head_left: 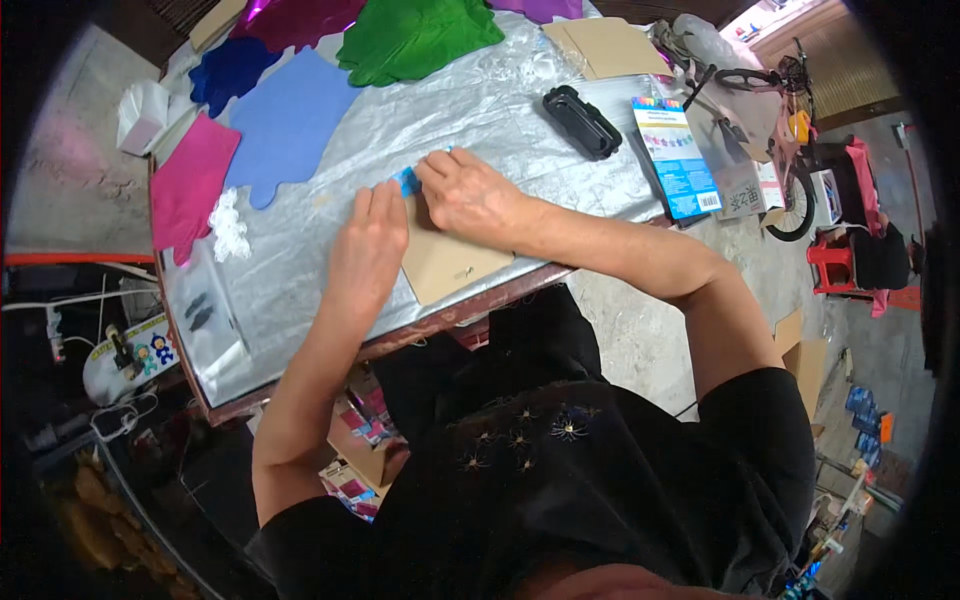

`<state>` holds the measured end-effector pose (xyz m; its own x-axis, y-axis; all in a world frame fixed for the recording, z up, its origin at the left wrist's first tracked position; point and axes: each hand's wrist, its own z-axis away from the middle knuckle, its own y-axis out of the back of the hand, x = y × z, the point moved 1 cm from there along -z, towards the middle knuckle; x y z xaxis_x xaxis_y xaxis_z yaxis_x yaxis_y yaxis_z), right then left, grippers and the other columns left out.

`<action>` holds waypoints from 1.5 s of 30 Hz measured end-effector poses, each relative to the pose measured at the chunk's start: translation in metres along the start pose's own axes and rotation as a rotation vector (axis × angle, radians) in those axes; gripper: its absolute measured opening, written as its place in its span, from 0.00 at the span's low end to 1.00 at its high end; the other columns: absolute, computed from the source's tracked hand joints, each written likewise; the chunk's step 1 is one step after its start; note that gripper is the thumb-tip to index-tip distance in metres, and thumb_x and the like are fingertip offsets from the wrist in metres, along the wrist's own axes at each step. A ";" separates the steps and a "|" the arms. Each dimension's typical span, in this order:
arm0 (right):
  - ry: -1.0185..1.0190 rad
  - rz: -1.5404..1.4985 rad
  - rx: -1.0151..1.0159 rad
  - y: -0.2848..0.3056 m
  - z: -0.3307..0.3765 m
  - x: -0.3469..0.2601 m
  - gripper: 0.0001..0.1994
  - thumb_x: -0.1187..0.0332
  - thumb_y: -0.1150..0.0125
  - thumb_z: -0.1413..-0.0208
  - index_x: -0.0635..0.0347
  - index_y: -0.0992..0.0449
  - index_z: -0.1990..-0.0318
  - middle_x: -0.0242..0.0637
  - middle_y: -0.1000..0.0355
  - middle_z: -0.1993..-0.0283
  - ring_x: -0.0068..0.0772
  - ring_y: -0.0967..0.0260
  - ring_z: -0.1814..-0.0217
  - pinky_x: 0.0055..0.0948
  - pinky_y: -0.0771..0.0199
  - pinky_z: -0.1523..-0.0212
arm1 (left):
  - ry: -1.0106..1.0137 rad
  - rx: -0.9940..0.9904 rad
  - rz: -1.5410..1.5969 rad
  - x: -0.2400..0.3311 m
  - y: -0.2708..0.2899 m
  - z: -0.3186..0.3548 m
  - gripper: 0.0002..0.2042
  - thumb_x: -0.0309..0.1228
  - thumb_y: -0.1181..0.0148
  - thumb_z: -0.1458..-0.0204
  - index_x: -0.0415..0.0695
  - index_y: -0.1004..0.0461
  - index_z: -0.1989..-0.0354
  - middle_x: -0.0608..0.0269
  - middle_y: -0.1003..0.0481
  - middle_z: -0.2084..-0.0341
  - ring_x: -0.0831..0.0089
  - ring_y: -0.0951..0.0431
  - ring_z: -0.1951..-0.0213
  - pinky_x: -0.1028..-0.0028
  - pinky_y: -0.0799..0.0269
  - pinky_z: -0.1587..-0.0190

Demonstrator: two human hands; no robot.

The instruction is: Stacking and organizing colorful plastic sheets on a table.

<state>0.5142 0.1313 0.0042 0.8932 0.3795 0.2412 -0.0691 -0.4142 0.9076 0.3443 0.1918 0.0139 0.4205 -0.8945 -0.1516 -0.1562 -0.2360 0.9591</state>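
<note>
Concrete floor point(640, 340) spread below and to the right of the fingers, beside a table covered in crinkled silver sheeting point(420, 120), over which both hands worked. Beyond the fingertips lay a glossy green irregular sheet point(420, 40); nearer, to their left, a pale-blue irregular sheet point(285, 120); farther left, a bright-pink irregular sheet point(195, 180). Well to their right was a blue-and-white printed rectangular packet point(675, 155).

Directly under the fingers, reaching back toward the person, lay a flat tan rectangular card point(455, 265). The left hand point(370, 245) had its fingers bent and close together at the card's left edge; the right hand point(470, 195) was curled over its far end. Their hidden tips made any grip impossible to tell.

Between the packet and the fingers sat a black oblong plastic tray point(582, 122); left of them, a white frilly bundle point(230, 228). Smallest, a bright-blue piece point(408, 180) showed between the two sets of fingertips.
</note>
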 end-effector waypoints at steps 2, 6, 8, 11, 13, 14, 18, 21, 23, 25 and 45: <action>0.005 0.000 -0.019 0.001 -0.002 0.000 0.09 0.68 0.41 0.60 0.65 0.21 0.74 0.38 0.31 0.64 0.37 0.33 0.56 0.31 0.31 0.57 | -0.001 -0.038 -0.006 0.001 -0.002 0.000 0.15 0.22 0.42 0.55 0.31 0.25 0.56 0.58 0.29 0.60 0.66 0.26 0.54 0.76 0.21 0.58; 0.029 -0.002 -0.041 0.000 -0.002 0.001 0.08 0.68 0.41 0.60 0.64 0.21 0.75 0.37 0.31 0.65 0.37 0.33 0.55 0.31 0.32 0.57 | -0.033 -0.040 -0.075 0.001 -0.003 0.000 0.17 0.21 0.41 0.56 0.28 0.24 0.55 0.55 0.28 0.56 0.64 0.27 0.52 0.77 0.21 0.57; 0.055 0.003 -0.009 0.000 -0.002 0.002 0.08 0.68 0.41 0.60 0.63 0.21 0.76 0.37 0.31 0.65 0.37 0.33 0.55 0.31 0.32 0.57 | -0.039 -0.026 -0.043 0.000 -0.003 0.001 0.16 0.21 0.41 0.56 0.28 0.24 0.56 0.54 0.28 0.54 0.63 0.27 0.52 0.77 0.21 0.55; 0.058 0.001 -0.041 -0.001 -0.005 0.006 0.09 0.67 0.40 0.60 0.63 0.21 0.76 0.37 0.30 0.64 0.37 0.32 0.56 0.31 0.31 0.58 | -0.031 -0.022 -0.024 0.000 -0.003 -0.002 0.17 0.21 0.41 0.56 0.28 0.24 0.56 0.53 0.28 0.54 0.63 0.27 0.52 0.75 0.21 0.55; 0.047 0.007 -0.056 0.003 -0.006 0.006 0.09 0.66 0.40 0.60 0.63 0.20 0.76 0.37 0.30 0.64 0.38 0.32 0.56 0.31 0.30 0.59 | -0.003 -0.047 -0.006 0.002 -0.003 -0.001 0.18 0.21 0.41 0.55 0.28 0.25 0.54 0.54 0.28 0.55 0.62 0.27 0.53 0.74 0.21 0.55; 0.057 -0.018 -0.071 0.006 -0.008 0.008 0.09 0.66 0.40 0.60 0.62 0.20 0.76 0.37 0.28 0.65 0.38 0.31 0.56 0.31 0.29 0.60 | -0.014 -0.036 -0.016 0.000 -0.003 -0.001 0.18 0.21 0.41 0.55 0.28 0.25 0.54 0.54 0.28 0.55 0.62 0.27 0.53 0.74 0.21 0.55; 0.025 -0.069 -0.072 0.002 -0.016 0.021 0.08 0.65 0.38 0.59 0.59 0.19 0.77 0.37 0.26 0.65 0.39 0.29 0.55 0.33 0.27 0.60 | 0.027 0.018 0.114 -0.004 -0.006 0.001 0.20 0.20 0.42 0.54 0.28 0.27 0.50 0.53 0.27 0.58 0.62 0.26 0.54 0.72 0.21 0.56; -0.034 -0.108 -0.020 -0.008 -0.022 0.029 0.08 0.64 0.37 0.59 0.59 0.18 0.77 0.40 0.24 0.64 0.40 0.28 0.53 0.34 0.25 0.61 | 0.038 0.065 0.097 -0.002 -0.005 0.006 0.22 0.20 0.43 0.54 0.28 0.29 0.47 0.54 0.27 0.60 0.61 0.26 0.55 0.71 0.22 0.56; -0.041 -0.110 -0.077 -0.008 -0.022 0.022 0.08 0.64 0.37 0.59 0.59 0.18 0.77 0.43 0.24 0.62 0.42 0.27 0.52 0.36 0.25 0.59 | 0.051 0.082 0.095 0.004 -0.010 0.008 0.21 0.20 0.43 0.54 0.28 0.28 0.48 0.54 0.27 0.60 0.61 0.26 0.55 0.71 0.22 0.56; -0.023 -0.145 -0.104 -0.013 -0.023 0.014 0.08 0.64 0.36 0.59 0.59 0.18 0.77 0.44 0.23 0.61 0.43 0.27 0.52 0.37 0.25 0.58 | 0.098 0.106 0.091 0.006 -0.014 0.011 0.21 0.19 0.43 0.54 0.28 0.28 0.48 0.54 0.27 0.60 0.61 0.25 0.56 0.71 0.22 0.56; -0.447 -0.813 -0.127 -0.027 -0.021 0.073 0.14 0.69 0.35 0.50 0.62 0.18 0.55 0.40 0.24 0.59 0.36 0.26 0.56 0.31 0.26 0.53 | 0.538 0.394 1.002 -0.039 -0.031 0.008 0.15 0.25 0.42 0.41 0.28 0.27 0.48 0.51 0.21 0.55 0.65 0.20 0.53 0.70 0.22 0.52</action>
<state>0.5718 0.1869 0.0046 0.7747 0.1485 -0.6147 0.6273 -0.0579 0.7766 0.3258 0.2308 -0.0114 0.2605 -0.4957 0.8285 -0.8498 0.2896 0.4405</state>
